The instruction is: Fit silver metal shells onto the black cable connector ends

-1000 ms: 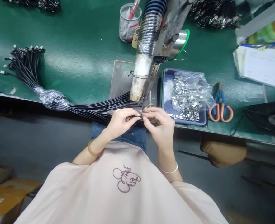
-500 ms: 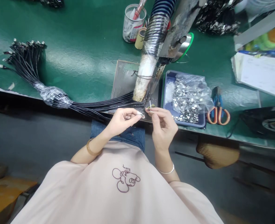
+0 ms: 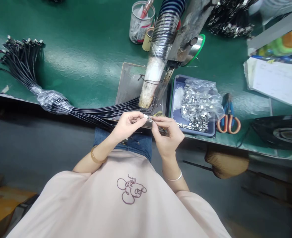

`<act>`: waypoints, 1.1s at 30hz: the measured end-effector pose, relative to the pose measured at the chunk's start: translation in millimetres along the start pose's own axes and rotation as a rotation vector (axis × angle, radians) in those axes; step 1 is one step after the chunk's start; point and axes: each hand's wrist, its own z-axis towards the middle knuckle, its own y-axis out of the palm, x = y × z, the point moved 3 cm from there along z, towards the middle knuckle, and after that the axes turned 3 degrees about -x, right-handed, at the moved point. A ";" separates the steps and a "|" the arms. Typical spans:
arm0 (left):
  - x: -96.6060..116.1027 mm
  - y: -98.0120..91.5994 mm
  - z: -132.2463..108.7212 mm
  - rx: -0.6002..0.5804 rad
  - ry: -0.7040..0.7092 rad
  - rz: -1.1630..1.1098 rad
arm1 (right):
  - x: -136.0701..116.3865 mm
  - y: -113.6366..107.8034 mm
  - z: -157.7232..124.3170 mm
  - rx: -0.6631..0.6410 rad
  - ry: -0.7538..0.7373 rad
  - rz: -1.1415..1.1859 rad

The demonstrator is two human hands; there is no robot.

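Right hand point(image 3: 169, 134) and left hand point(image 3: 127, 127) meet fingertip to fingertip above the near edge of the counter point(image 3: 86, 43). Half a second ago a gap stood between them; the right hand has since come back left, while the left one has stayed in nearly the same place. That puts both at one small spot of close finger work again.

The left hand is pinched narrow, thumb against forefinger, on a small bright piece point(image 3: 149, 119) with some white at its left end. The right hand's thumb and forefinger are also drawn close together at the right end of this piece; I cannot tell whether they grip it or only touch it. The piece is too small to make out further.

Just beyond the hands, the black cables point(image 3: 106, 113) run left to a plastic wrap point(image 3: 53, 101) and fan out at the far left. The white hose end point(image 3: 153, 72) hangs just beyond the fingers, over a grey board point(image 3: 129, 82). Near the right hand, on its right, stands the blue tray point(image 3: 197, 132) with loose metal pieces point(image 3: 196, 122).
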 end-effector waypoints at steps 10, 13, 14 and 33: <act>-4.1 4.8 5.9 0.100 -0.042 -0.026 | -0.6 2.8 2.0 0.011 -0.165 -0.168; -5.6 5.3 6.8 0.144 -0.056 -0.041 | -1.4 4.1 3.9 0.026 -0.204 -0.198; -5.5 5.3 7.0 0.152 -0.060 -0.037 | -1.5 4.3 4.4 0.032 -0.217 -0.200; -1.7 3.0 9.6 0.147 -0.093 -0.037 | -6.4 3.3 7.3 0.019 -0.229 -0.183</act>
